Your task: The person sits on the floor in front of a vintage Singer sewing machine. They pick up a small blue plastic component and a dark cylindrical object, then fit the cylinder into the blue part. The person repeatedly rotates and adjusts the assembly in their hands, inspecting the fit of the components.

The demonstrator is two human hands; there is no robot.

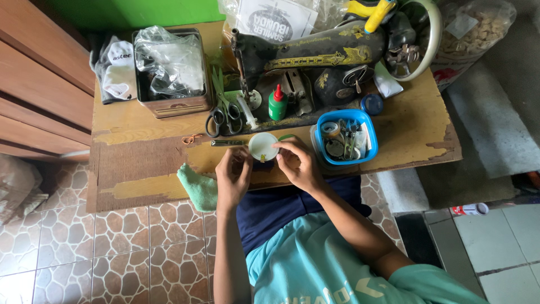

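Both hands meet at the near edge of a worn wooden table (140, 163). Between them is a small round white container (262, 146). My right hand (300, 165) grips its right side with the fingers curled over the rim. My left hand (233, 175) touches its left side, fingers bent toward it. A flat metal strip (228, 143) lies just beyond the left hand. Whether the container rests on the table or is lifted, I cannot tell.
An old black sewing machine (315, 53) fills the back of the table, with scissors (224, 115) and a green bottle with a red tip (277, 103) on its base. A blue tub of small parts (344, 137), a metal tin of plastic bags (171, 70) and a green cloth (198, 186) surround the hands.
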